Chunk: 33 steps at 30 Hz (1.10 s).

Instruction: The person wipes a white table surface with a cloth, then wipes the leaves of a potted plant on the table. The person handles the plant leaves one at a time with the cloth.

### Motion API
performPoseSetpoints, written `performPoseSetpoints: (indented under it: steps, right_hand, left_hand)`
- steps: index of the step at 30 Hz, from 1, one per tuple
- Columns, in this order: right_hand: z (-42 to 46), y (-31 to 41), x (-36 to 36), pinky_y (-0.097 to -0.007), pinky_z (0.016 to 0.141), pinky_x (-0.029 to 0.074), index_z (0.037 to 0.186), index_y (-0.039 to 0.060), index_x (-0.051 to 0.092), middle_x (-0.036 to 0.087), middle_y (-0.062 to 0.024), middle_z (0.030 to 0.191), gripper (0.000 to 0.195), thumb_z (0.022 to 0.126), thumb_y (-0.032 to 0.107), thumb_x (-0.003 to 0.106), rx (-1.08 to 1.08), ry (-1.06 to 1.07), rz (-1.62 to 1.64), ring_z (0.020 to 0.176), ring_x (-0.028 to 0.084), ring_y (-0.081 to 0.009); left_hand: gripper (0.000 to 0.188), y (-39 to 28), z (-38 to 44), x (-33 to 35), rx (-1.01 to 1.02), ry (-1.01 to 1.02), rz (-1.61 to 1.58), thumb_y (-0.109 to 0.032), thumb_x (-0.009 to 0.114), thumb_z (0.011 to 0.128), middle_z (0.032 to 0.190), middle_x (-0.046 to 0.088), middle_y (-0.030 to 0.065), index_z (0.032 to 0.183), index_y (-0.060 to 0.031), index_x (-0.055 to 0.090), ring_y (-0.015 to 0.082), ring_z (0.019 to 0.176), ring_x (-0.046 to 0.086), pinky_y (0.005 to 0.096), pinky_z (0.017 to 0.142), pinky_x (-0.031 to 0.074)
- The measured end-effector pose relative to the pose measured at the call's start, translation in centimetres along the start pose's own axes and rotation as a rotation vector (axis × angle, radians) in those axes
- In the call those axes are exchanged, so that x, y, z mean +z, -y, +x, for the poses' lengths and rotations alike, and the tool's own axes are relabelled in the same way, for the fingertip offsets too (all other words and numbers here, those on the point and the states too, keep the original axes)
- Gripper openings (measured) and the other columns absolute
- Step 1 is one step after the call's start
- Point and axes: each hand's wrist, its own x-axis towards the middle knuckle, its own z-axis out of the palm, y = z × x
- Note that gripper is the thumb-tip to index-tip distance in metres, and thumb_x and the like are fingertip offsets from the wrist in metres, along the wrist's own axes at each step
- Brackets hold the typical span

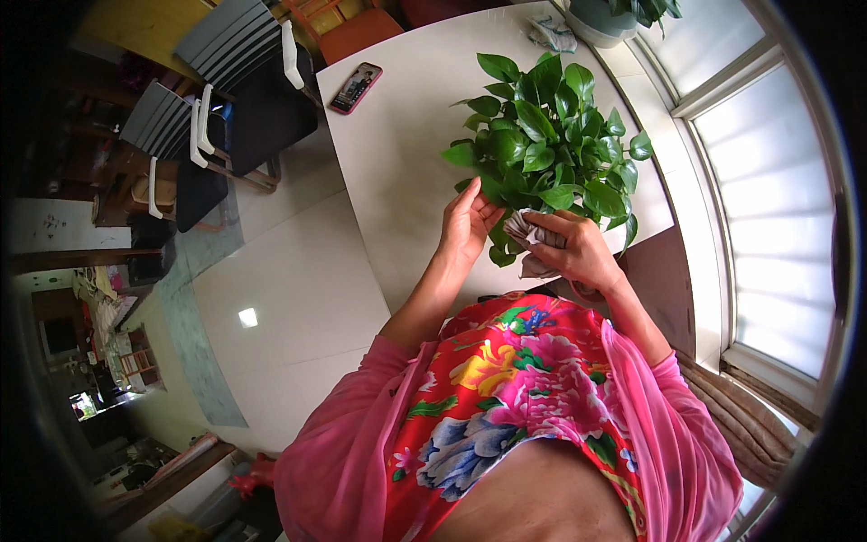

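A bushy pothos plant (542,142) with glossy green leaves stands on the pale table before me; its foliage hides any pot. My left hand (467,220) is at the near left edge of the leaves, palm turned inward, fingers partly curled and apart. Nothing shows in that hand, and its fingertips are close to or against a leaf; I cannot tell which. My right hand (576,247) grips a crumpled greyish cloth (535,237) at the near side of the plant. The cloth lies up against the lower leaves, and part of it hangs below my fingers.
A smartphone (355,88) with a lit screen lies at the table's (399,156) far left corner. Another cloth (553,34) and a planter (599,24) are at the far right. Frosted windows (772,203) line the right side. Chairs (250,88) stand to the left.
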Motion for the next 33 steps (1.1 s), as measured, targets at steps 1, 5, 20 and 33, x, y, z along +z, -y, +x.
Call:
performPoseSetpoints:
  steps: [1, 5, 20, 33]
  right_hand:
    - [0.1, 0.0, 0.0, -0.0365, 0.064, 0.049, 0.109, 0.0068, 0.061, 0.060, -0.0146, 0.082, 0.041, 0.071, 0.018, 0.066, 0.006, -0.010, 0.006, 0.070, 0.060, -0.0304]
    - [0.7, 0.5, 0.3, -0.0358, 0.063, 0.050, 0.108, 0.0064, 0.061, 0.060, -0.0146, 0.083, 0.039, 0.071, 0.017, 0.066, 0.038, -0.060, 0.048, 0.070, 0.061, -0.0304]
    - [3.9, 1.8, 2.7, -0.0397, 0.055, 0.047, 0.111, 0.0128, 0.060, 0.054, -0.0135, 0.076, 0.042, 0.070, 0.021, 0.067, -0.036, -0.275, -0.130, 0.059, 0.057, -0.0321]
    - [2.9, 0.7, 3.6, -0.0408, 0.053, 0.049, 0.107, 0.0178, 0.062, 0.054, -0.0141, 0.075, 0.039, 0.069, 0.028, 0.066, 0.064, -0.172, -0.402, 0.059, 0.059, -0.0327]
  left_hand:
    - [0.030, -0.3, 0.0, 0.6, -0.004, -0.022, 0.011, -0.034, 0.060, 0.085, 0.099, 0.063, 0.0032, 0.105, -0.0115, 0.057, 0.0161, 0.091, 0.058, 0.0316, 0.082, 0.045]
    - [0.026, -1.0, 0.0, 2.3, 0.034, -0.019, 0.101, -0.028, 0.065, 0.082, 0.092, 0.062, 0.0031, 0.098, -0.0089, 0.059, 0.0144, 0.085, 0.059, 0.0299, 0.073, 0.047]
    - [0.021, -0.4, -1.3, 2.6, 0.156, 0.121, 0.109, -0.016, 0.043, 0.092, 0.096, 0.060, 0.0051, 0.099, -0.0028, 0.057, 0.0123, 0.086, 0.058, 0.0260, 0.076, 0.048]
    - [0.026, 0.2, -0.1, 0.3, 0.105, 0.172, -0.041, -0.019, 0.045, 0.090, 0.103, 0.060, 0.0079, 0.109, -0.0046, 0.054, 0.0183, 0.093, 0.058, 0.0351, 0.081, 0.047]
